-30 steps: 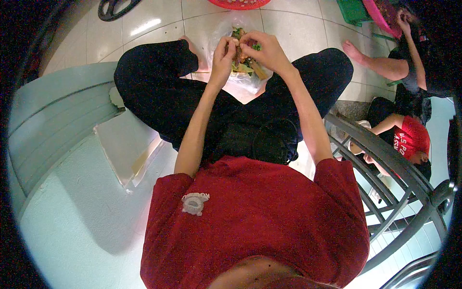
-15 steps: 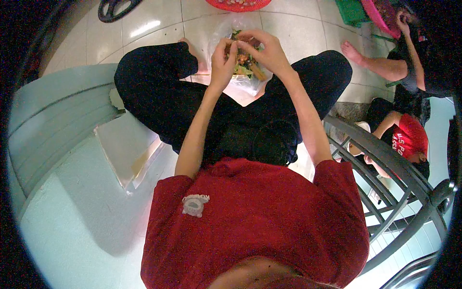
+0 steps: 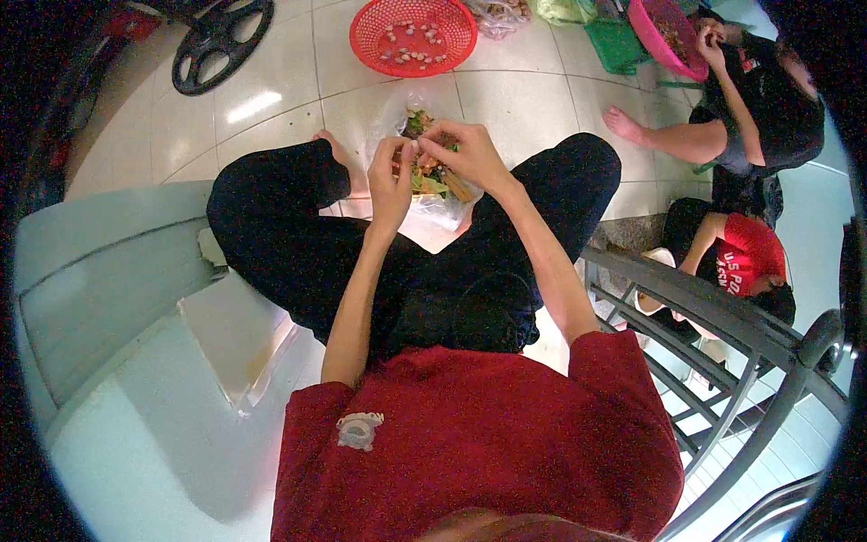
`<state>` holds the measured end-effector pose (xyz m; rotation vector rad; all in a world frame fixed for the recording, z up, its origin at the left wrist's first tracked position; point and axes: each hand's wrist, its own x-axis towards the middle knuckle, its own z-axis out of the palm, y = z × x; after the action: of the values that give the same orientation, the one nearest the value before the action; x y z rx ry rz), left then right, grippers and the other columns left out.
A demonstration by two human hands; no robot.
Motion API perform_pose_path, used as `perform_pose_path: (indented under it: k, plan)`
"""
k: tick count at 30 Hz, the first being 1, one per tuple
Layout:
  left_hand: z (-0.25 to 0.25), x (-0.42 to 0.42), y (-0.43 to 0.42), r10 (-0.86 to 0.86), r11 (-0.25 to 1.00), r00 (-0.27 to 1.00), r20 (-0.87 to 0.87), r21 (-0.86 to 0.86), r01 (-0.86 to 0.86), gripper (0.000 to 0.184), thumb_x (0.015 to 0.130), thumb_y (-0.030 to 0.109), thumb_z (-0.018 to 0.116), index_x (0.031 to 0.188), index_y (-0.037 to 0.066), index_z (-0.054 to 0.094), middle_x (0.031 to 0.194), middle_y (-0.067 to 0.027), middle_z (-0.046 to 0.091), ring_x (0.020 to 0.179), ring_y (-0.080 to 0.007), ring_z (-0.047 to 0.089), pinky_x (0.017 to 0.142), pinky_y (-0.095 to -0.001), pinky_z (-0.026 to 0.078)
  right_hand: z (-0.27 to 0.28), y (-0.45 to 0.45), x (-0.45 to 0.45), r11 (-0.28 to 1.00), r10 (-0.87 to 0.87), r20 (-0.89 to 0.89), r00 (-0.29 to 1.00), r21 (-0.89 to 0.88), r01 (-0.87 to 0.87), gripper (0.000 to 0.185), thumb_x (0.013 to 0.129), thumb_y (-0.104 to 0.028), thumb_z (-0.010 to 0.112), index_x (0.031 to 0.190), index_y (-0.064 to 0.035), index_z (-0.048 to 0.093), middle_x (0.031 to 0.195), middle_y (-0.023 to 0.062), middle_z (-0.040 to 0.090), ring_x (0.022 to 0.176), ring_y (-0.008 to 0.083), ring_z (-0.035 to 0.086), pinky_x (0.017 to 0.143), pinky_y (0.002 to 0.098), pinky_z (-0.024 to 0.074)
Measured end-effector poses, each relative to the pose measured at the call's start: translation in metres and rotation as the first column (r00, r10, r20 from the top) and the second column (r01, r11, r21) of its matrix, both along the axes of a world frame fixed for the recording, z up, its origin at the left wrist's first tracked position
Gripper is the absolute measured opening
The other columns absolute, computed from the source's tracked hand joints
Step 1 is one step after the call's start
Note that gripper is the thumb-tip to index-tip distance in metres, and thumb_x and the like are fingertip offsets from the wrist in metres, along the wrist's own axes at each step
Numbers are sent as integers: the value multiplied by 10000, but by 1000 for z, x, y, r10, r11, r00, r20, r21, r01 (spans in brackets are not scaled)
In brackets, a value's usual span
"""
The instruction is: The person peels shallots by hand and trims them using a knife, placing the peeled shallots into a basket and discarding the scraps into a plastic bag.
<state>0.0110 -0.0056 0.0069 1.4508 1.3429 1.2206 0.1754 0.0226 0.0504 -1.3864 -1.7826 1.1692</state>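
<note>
The wearer's hands [image 3: 392, 185] number two, the red basket [image 3: 459, 38] one.

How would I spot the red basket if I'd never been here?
On the tiled floor, beyond the person's left hand, sits a round mesh basket. Small pale pieces lie inside. Its red colour and pale pieces set it apart from the pink basin farther right.

So on my feed there's a black spoked wheel thing [image 3: 222, 41] at the upper left, lying on the cream tiled floor [image 3: 524, 99]. Over at top right I've got a green plastic crate [image 3: 616, 50] next to a pink basin [image 3: 648, 41], and a person in black [image 3: 766, 90] sitting by it. Below them I can see a person in a red shirt [image 3: 757, 253], bent over behind a grey metal railing [image 3: 704, 303]. Pale blue wall [image 3: 99, 289] on my left, with an off-white panel [image 3: 221, 325] tilted near it.
</note>
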Motion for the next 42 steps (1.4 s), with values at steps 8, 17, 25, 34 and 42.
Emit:
perform_pose_path:
  k: [8, 17, 25, 34, 42]
  plan:
    - [-9, 0, 1, -17, 1000, 998, 53, 3, 17, 211, 1001, 205, 547, 973, 5, 607, 851, -106, 619, 722, -179, 588, 644, -308, 459, -1, -1, -2, 1000, -4, -24, 1000, -15, 4, 199, 948, -182, 643, 988, 12, 662, 789, 73, 721, 765, 126, 703, 706, 272, 543]
    - [-4, 0, 1, -6, 1000, 999, 54, -11, 6, 206, 996, 198, 559, 969, -1, 606, 846, -107, 628, 716, -168, 587, 647, -307, 466, -10, -2, -4, 999, -3, -63, 998, -49, 0, 226, 974, -161, 603, 1054, 50, 621, 845, 96, 707, 767, 147, 699, 718, 279, 544]
    - [-10, -2, 2, 28, 1000, 996, 82, 7, -28, 201, 1001, 198, 555, 972, 3, 597, 766, -81, 595, 648, -133, 541, 605, -296, 447, -17, -5, -8, 992, -84, -126, 989, -106, 71, 253, 975, -226, 598, 1117, -17, 611, 969, 94, 694, 843, 177, 681, 713, 319, 545]
    - [-4, -1, 0, 60, 996, 983, 176, -78, -47, 189, 1027, 192, 520, 1035, 13, 580, 772, -48, 617, 631, -83, 545, 545, -247, 430, -10, -2, -8, 994, -110, -62, 992, -21, 109, 225, 957, -154, 624, 1089, 28, 624, 917, 117, 711, 818, 168, 700, 759, 305, 555]
    - [-6, -10, 18, 160, 982, 909, 385, -160, -105, 224, 1028, 241, 522, 1061, 20, 542, 905, -82, 666, 648, -89, 591, 526, -236, 456, -28, 1, 0, 968, -63, 201, 978, 250, 11, 242, 895, -198, 627, 1040, -8, 668, 1007, 190, 694, 877, 357, 674, 783, 420, 537]
